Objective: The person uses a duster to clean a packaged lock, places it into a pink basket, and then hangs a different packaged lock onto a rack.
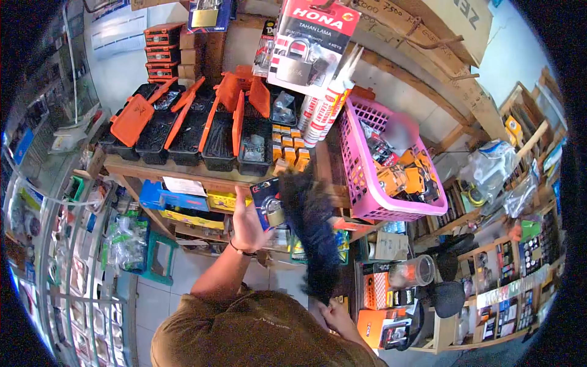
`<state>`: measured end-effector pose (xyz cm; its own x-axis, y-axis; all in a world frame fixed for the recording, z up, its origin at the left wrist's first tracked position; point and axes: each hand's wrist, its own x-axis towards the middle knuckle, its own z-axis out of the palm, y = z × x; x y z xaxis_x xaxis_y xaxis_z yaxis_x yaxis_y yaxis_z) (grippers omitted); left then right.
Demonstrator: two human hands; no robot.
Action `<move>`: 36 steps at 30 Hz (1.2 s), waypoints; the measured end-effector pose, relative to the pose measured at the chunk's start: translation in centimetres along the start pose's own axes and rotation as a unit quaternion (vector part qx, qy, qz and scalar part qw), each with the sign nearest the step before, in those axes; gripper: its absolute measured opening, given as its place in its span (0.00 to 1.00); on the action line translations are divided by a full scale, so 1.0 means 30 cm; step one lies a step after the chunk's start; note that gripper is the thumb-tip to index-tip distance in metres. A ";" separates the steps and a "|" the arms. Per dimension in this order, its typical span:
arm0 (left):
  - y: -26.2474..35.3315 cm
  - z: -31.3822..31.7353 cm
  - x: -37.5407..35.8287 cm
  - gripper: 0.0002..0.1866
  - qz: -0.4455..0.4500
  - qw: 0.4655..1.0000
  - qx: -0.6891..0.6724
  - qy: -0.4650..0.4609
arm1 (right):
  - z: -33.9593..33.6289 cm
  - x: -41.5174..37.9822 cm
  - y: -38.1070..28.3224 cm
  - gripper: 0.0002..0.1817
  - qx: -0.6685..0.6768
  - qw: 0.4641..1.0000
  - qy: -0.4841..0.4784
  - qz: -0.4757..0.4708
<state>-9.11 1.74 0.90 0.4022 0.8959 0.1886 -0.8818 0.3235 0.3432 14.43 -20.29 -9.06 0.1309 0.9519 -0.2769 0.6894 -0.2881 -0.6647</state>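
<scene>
My left hand [247,225] is raised in front of the wooden shelf and holds a padlock in a blister pack [269,205] by its lower edge. My right hand [336,315] grips the handle of a black feather duster [312,232], whose bushy head reaches up against the padlock pack and the shelf edge. The duster is blurred. A bracelet sits on my left wrist.
Black bins with orange lids [183,128] line the wooden shelf [177,174]. A pink basket [391,183] full of packaged goods stands at the right. Boxed padlocks [309,46] hang overhead. A glass display case [55,244] runs along the left. More stocked shelves [507,287] fill the right.
</scene>
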 end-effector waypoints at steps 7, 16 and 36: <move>0.007 -0.056 -0.005 0.47 -0.043 0.953 -0.294 -0.059 | -0.037 -0.019 -0.040 0.15 -0.052 0.995 0.032 -0.081; 0.018 -0.029 -0.026 0.48 -0.072 0.915 -0.395 -0.053 | -0.027 -0.029 -0.072 0.16 -0.010 0.996 -0.005 -0.085; 0.031 0.000 -0.072 0.49 -0.023 0.989 -0.071 -0.127 | 0.027 -0.045 -0.022 0.11 0.033 0.996 0.035 -0.069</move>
<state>-10.80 0.11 0.82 0.4750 0.7804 0.4067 -0.8800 0.4167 0.2281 13.22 -21.48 -8.82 0.0884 0.9872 -0.1327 0.6562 -0.1580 -0.7379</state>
